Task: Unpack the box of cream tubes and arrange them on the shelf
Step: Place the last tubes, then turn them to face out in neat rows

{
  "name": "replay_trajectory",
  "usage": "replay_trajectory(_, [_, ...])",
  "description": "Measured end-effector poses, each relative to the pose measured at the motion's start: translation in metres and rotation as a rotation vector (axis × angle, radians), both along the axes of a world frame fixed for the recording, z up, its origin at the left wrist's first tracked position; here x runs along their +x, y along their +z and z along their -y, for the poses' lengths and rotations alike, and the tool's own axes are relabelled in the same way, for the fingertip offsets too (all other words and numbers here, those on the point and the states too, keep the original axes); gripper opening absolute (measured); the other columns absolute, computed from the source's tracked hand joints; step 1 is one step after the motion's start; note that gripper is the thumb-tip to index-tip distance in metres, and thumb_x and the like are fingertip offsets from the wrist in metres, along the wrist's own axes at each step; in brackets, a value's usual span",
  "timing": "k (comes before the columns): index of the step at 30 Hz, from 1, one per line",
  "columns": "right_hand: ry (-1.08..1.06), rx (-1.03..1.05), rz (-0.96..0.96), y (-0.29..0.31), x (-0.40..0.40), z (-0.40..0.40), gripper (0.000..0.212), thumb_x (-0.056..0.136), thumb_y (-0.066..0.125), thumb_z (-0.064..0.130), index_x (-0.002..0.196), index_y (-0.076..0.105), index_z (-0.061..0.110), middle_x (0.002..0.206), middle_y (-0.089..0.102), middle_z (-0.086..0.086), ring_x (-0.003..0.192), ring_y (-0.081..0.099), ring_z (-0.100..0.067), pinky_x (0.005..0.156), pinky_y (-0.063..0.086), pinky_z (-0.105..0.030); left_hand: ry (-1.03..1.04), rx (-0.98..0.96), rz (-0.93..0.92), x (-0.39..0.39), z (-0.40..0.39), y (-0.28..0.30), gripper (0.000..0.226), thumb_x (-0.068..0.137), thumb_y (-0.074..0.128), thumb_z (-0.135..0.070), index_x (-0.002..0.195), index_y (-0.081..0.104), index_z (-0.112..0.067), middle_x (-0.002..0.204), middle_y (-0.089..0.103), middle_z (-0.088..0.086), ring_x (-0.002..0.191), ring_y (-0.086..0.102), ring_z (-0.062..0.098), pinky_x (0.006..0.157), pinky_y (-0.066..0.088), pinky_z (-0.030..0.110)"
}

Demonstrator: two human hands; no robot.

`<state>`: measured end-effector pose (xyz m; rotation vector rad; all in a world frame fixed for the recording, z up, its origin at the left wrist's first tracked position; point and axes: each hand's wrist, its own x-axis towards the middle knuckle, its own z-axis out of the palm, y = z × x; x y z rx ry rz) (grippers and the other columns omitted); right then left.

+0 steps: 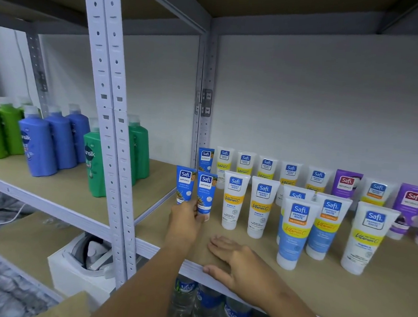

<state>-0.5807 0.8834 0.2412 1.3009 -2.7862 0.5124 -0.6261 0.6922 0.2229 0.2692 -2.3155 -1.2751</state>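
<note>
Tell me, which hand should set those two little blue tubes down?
Probably the left hand: it already grips both blue tubes. The right hand rests flat on the shelf edge.

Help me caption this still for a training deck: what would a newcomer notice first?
Rows of upright Safi tubes fill the right shelf bay, white ones in front and purple ones at the back right. At their left end the left hand holds two small blue tubes, while the right hand rests flat on the shelf edge.
</note>
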Motion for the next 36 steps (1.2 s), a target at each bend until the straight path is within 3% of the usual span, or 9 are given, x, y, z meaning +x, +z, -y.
replay_trajectory(7, [-0.003,-0.005,-0.010,0.000,-0.001,-0.001,0.066,0.093,0.043,0.061,0.149,0.037,0.025,0.158,0.028,0.011,0.146,0.019,-0.002,0.114,0.009,-0.014,0.015,-0.031,0.012,0.002,0.001,0.000,0.027,0.082,0.078,-0.016,0.107,0.070,-0.021,0.100,0.073,-0.008,0.096,0.068,0.007,0.090,0.058,0.036])
replay_trajectory(13, [-0.017,-0.055,0.018,0.005,0.002,-0.001,0.064,0.093,0.042,0.063,0.146,0.042,0.027,0.154,0.036,0.012,0.143,0.027,-0.001,0.117,0.019,-0.019,0.064,-0.039,-0.027,0.019,0.000,0.004,0.023,0.084,0.075,-0.014,0.107,0.073,-0.015,0.099,0.075,-0.005,0.090,0.068,0.005,0.087,0.056,0.027])
replay_trajectory(17, [-0.082,-0.164,-0.059,0.015,0.004,0.003,0.046,0.097,0.039,0.057,0.124,0.061,0.027,0.123,0.063,0.013,0.111,0.054,-0.002,0.098,0.046,-0.026,0.095,-0.061,-0.088,0.037,0.002,0.018,0.013,0.088,0.073,-0.018,0.100,0.075,-0.014,0.091,0.076,-0.005,0.078,0.065,0.000,0.074,0.050,0.014])
replay_trajectory(22, [-0.143,-0.337,-0.192,0.065,-0.017,0.023,0.023,0.098,0.051,0.032,0.112,0.067,0.023,0.106,0.068,0.007,0.098,0.059,-0.008,0.086,0.047,-0.023,0.039,-0.142,-0.262,0.036,0.014,0.076,0.013,0.091,0.070,-0.022,0.102,0.075,-0.019,0.087,0.074,-0.010,0.076,0.065,-0.008,0.072,0.051,0.006])
replay_trajectory(27, [-0.200,-0.384,-0.291,0.146,-0.060,0.046,0.021,0.095,0.056,0.016,0.111,0.069,0.013,0.104,0.070,-0.004,0.095,0.063,-0.020,0.087,0.050,-0.032,0.016,-0.205,-0.319,-0.004,0.029,0.148,0.016,0.092,0.067,-0.015,0.107,0.073,-0.017,0.089,0.073,-0.006,0.083,0.067,0.005,0.078,0.054,0.017])
replay_trajectory(32, [-0.316,-0.177,-0.232,0.187,-0.137,0.059,0.034,0.095,0.060,0.019,0.128,0.062,0.013,0.127,0.062,-0.012,0.116,0.058,-0.028,0.099,0.046,-0.035,-0.011,-0.346,-0.168,-0.077,0.057,0.169,0.028,0.090,0.070,-0.011,0.117,0.069,-0.012,0.106,0.072,0.002,0.097,0.066,0.013,0.089,0.051,0.024])
replay_trajectory(36, [-0.355,-0.011,-0.203,0.189,-0.203,0.070,0.038,0.091,0.064,0.017,0.128,0.060,0.009,0.129,0.056,-0.018,0.114,0.058,-0.033,0.096,0.050,-0.038,-0.085,-0.489,-0.054,-0.132,0.077,0.165,0.036,0.088,0.072,-0.012,0.123,0.066,-0.007,0.120,0.069,0.011,0.109,0.065,0.021,0.100,0.050,0.031])
